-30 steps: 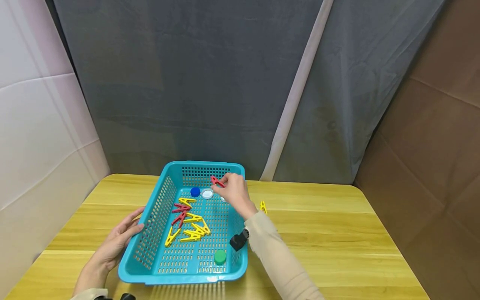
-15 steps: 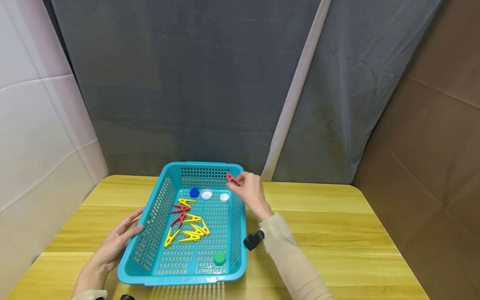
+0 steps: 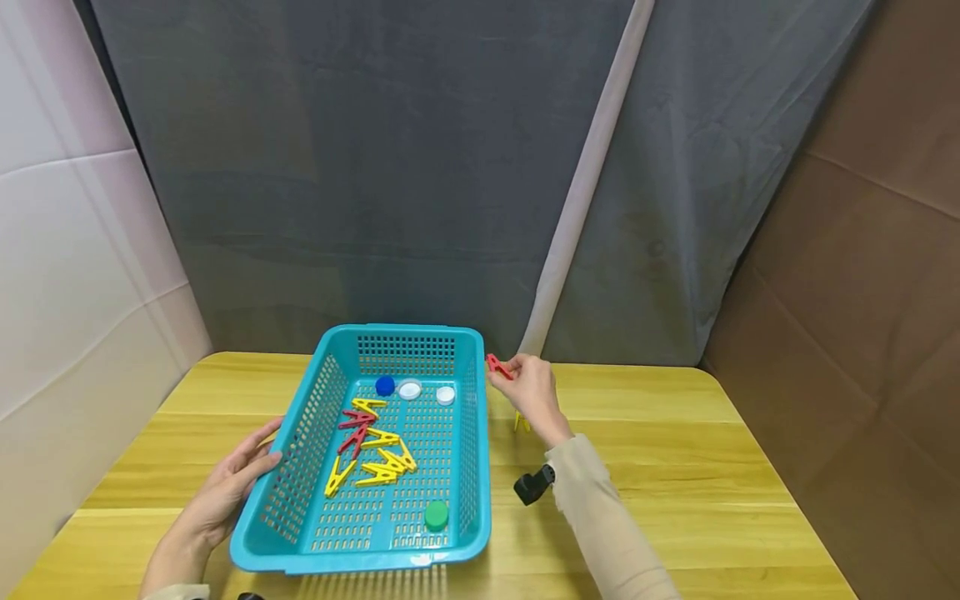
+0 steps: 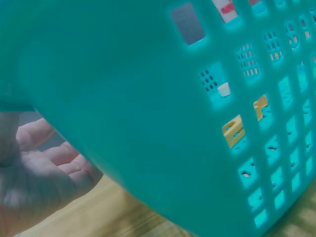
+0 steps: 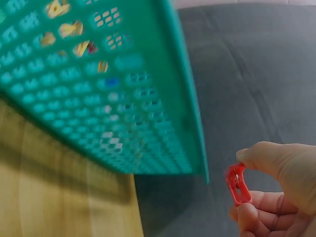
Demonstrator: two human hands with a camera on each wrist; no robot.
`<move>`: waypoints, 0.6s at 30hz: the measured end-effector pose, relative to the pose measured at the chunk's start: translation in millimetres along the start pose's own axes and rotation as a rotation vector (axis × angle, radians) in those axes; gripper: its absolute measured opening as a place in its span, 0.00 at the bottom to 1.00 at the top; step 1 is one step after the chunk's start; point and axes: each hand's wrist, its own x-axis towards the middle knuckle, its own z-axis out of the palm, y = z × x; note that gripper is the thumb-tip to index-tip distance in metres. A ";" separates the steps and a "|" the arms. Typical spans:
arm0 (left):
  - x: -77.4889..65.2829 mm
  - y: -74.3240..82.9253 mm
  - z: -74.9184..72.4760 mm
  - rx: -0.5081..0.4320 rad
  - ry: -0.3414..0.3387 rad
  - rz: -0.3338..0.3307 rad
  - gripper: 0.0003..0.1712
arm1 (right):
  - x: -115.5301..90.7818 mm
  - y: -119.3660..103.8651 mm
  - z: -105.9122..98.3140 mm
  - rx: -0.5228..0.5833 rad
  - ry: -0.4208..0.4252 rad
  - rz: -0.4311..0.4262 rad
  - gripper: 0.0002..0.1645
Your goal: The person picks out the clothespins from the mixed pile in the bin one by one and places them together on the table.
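In the head view my right hand [image 3: 534,392] is just beyond the right rim of a blue-green plastic basket [image 3: 483,467]. Thumb and fingers pinch a red clothespin [image 3: 498,367], also seen in the right wrist view with its small spring [image 5: 238,185]. My left hand [image 3: 225,492] holds the basket's left rim, thumb at the edge and fingers outside the wall; in the left wrist view the rim partly hides that hand [image 4: 44,177]. Inside lie several yellow clothespins [image 3: 380,473], red clothespins [image 3: 357,437], a blue cap [image 3: 385,386], white caps [image 3: 409,389] and a green cap [image 3: 437,515].
A yellow clothespin [image 3: 521,422] is on the wooden table [image 3: 660,483], right of the basket and partly hidden by my right hand. Dark grey cloth [image 3: 420,183] hangs behind the table, with pale cloth [image 3: 82,250] left and brown cloth [image 3: 862,275] right.
My right hand has carried the red clothespin rightward, from over the basket's far right corner to outside its right rim. A white cap it partly covered now shows. The left hand stays put.
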 end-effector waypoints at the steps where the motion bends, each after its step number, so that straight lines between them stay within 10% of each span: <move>1: 0.0 -0.1 -0.4 -0.001 -0.001 -0.001 0.23 | -0.3 3.8 -0.7 0.004 -0.002 0.009 0.13; 18: 0.6 -2.1 -2.4 -0.030 -0.012 0.001 0.24 | -8.0 53.9 -7.8 -0.066 0.067 0.168 0.15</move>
